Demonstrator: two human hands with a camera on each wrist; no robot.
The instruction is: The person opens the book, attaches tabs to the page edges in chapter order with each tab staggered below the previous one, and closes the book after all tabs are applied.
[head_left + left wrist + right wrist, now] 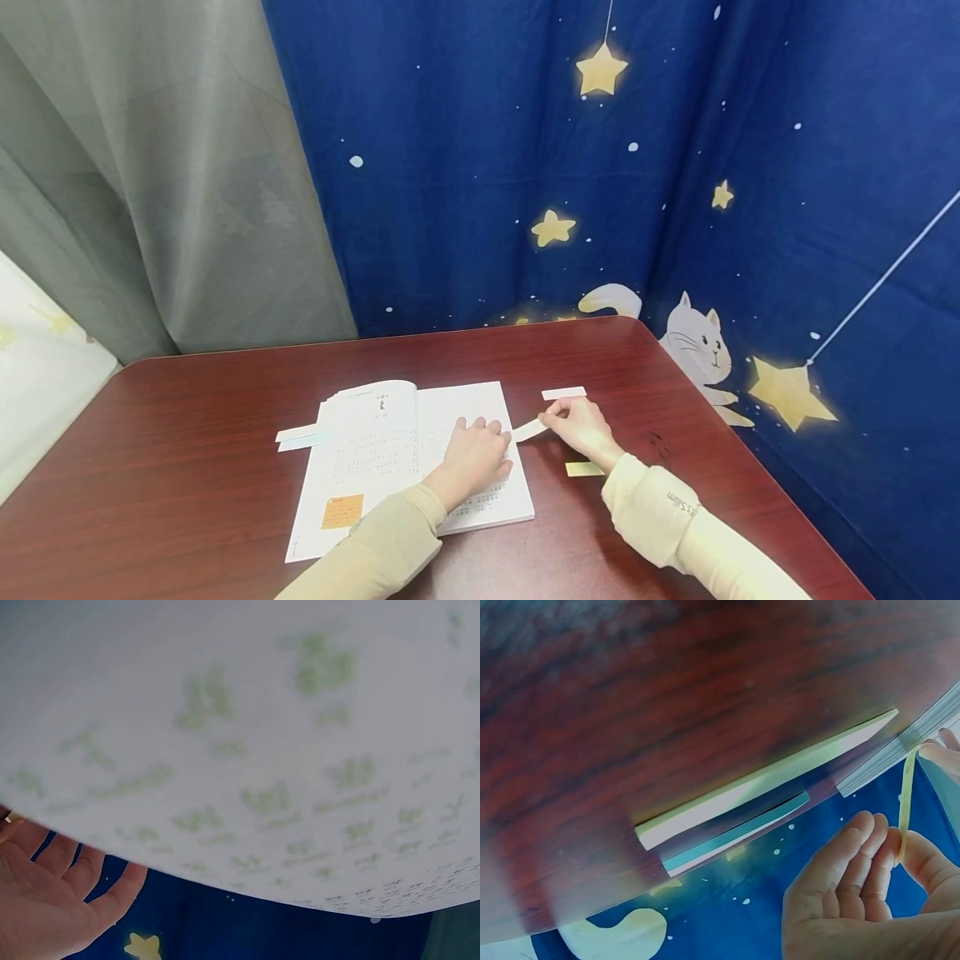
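An open book (375,479) lies on the table, its printed pages facing up. My left hand (474,457) rests on the right-hand page near its outer edge, fingers spread forward. Just right of it, my right hand (581,427) pinches one end of a pale yellow sticky strip (906,799) between thumb and fingers. The strip's other end meets the book's edge beside the left fingertips. In the left wrist view a blurred page (262,750) covers most of the picture, with part of the left hand (60,900) below it.
Near the right hand lie a pad of whitish strips (564,392) and a yellow strip pad (583,469). Pale tabs (296,435) stick out from the book's left side. An orange note (342,511) is on the left page. Curtains (480,167) hang behind the table.
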